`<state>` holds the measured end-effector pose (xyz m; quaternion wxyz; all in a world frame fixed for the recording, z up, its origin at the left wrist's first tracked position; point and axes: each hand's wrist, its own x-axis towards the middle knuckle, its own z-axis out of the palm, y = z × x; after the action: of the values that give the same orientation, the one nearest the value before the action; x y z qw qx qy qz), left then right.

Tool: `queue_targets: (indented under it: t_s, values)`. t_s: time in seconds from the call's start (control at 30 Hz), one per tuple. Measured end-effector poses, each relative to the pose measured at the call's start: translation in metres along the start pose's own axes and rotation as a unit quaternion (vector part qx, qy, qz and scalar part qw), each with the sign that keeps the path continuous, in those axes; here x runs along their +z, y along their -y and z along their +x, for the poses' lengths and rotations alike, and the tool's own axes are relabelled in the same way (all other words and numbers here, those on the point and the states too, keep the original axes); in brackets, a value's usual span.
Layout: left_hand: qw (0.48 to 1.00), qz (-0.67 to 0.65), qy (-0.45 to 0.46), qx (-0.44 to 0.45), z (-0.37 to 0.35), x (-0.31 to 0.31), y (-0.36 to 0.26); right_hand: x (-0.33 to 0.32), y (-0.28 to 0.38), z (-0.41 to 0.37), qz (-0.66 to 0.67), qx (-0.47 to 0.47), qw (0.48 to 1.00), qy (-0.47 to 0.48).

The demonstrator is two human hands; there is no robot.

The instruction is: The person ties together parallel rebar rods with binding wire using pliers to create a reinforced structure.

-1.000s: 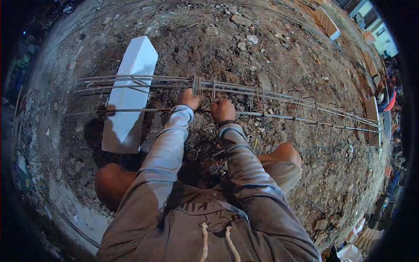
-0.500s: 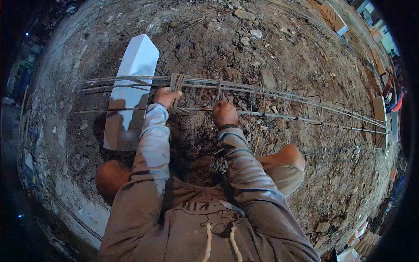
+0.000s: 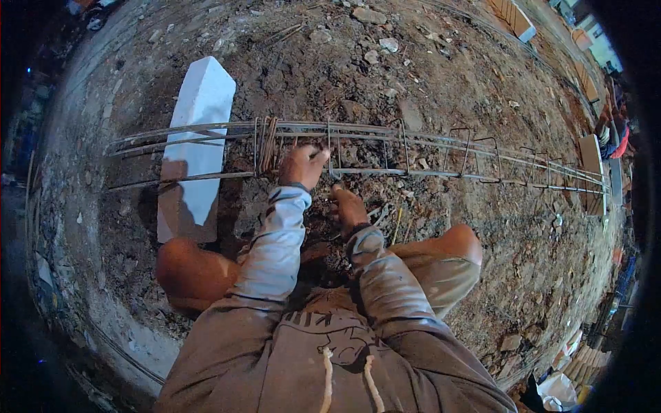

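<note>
A long rebar cage (image 3: 427, 173) of thin steel bars lies across in front of me. My left hand (image 3: 303, 166) is at the cage, its fingers partly curled and apart, the thumb side beside a wire stirrup (image 3: 330, 141). At that stirrup's lower corner, by the near bar, my right hand (image 3: 350, 208) has its fingertips together. Whether the fingertips grip the wire firmly is hard to see. Left of my left hand, a bundle of stirrups (image 3: 267, 146) hangs close together around the bars.
A white block (image 3: 197, 103) supports the cage's left end, and another block (image 3: 593, 164) its far right end. My bent knees flank my arms. Stones and rough soil (image 3: 427, 275) surround everything. A person (image 3: 611, 131) is at the far right edge.
My left hand has left the stirrup bundle and moved right to a single stirrup. My right hand has dropped slightly toward me, its fist loosened into pointed fingers. The view has shifted slightly.
</note>
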<state>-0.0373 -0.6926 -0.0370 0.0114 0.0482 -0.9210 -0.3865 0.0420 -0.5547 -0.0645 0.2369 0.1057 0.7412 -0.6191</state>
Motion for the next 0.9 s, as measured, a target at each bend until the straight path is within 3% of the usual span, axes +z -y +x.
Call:
queue_targets:
  t_s: [0.03,0.07,0.13,0.2,0.23,0.27,0.3,0.33,0.37,0.4,0.43,0.47,0.5,0.6,0.67,0.73,0.77,0.8,0.9]
  values:
    - [0.997,0.026,-0.058,0.051,-0.001,0.007,0.007,0.003,0.007,-0.005,0.118,0.072,0.989,-0.050]
    - [0.997,0.027,-0.055,0.053,0.000,-0.006,-0.008,0.005,0.013,-0.009,0.233,0.146,0.956,-0.098]
    - [0.961,0.080,0.249,-0.085,-0.001,-0.035,-0.036,0.007,0.019,-0.015,0.241,0.159,0.952,-0.100]
    - [0.962,0.058,0.259,-0.061,-0.006,-0.034,-0.034,0.007,0.014,-0.013,0.246,0.167,0.950,-0.097]
    - [0.959,-0.022,0.281,0.011,-0.009,-0.026,-0.024,0.006,0.002,-0.009,0.109,-0.009,0.989,-0.103]
    - [0.944,-0.101,0.302,0.083,-0.013,-0.027,-0.026,0.007,0.022,-0.017,-0.031,-0.185,0.977,-0.105]
    - [0.939,-0.105,0.327,-0.020,-0.017,-0.026,-0.032,0.007,0.043,-0.028,0.080,0.044,0.992,-0.086]
    - [0.939,-0.104,0.328,-0.020,-0.017,-0.026,-0.031,0.007,0.030,-0.021,0.081,0.045,0.992,-0.087]
    - [0.951,-0.065,0.301,0.005,-0.016,-0.025,-0.032,0.006,0.006,-0.007,-0.076,-0.058,0.992,-0.087]
    - [0.961,-0.026,0.275,0.029,-0.016,-0.023,-0.032,0.004,-0.008,0.000,-0.231,-0.157,0.957,-0.083]
    - [0.974,-0.041,0.204,0.090,-0.018,-0.015,-0.022,0.004,-0.005,-0.004,-0.231,-0.153,0.957,-0.084]
    - [0.973,-0.042,0.207,0.090,-0.018,-0.017,-0.021,0.006,0.004,-0.009,-0.057,-0.095,0.988,-0.106]
    - [0.974,-0.044,0.209,0.075,-0.016,-0.020,-0.021,0.007,0.012,-0.012,0.118,-0.036,0.984,-0.126]
    - [0.965,-0.086,0.235,0.077,-0.011,-0.025,-0.019,0.009,0.013,-0.026,0.146,-0.108,0.966,-0.181]
    - [0.951,0.016,0.309,-0.002,-0.006,-0.025,-0.017,0.008,0.000,-0.025,0.179,-0.071,0.969,-0.155]
    - [0.952,0.002,0.304,-0.011,-0.009,-0.019,-0.013,0.012,-0.033,-0.010,0.174,-0.062,0.972,-0.142]
    - [0.948,-0.002,0.316,-0.029,-0.010,-0.020,-0.015,0.008,-0.017,-0.026,0.203,0.007,0.974,-0.100]
    - [0.944,-0.006,0.326,-0.047,-0.010,-0.022,-0.015,0.013,-0.047,-0.015,0.204,0.006,0.974,-0.096]
    - [0.972,-0.009,0.233,-0.008,0.001,-0.034,-0.014,0.009,-0.135,0.020,0.430,0.061,0.900,-0.032]
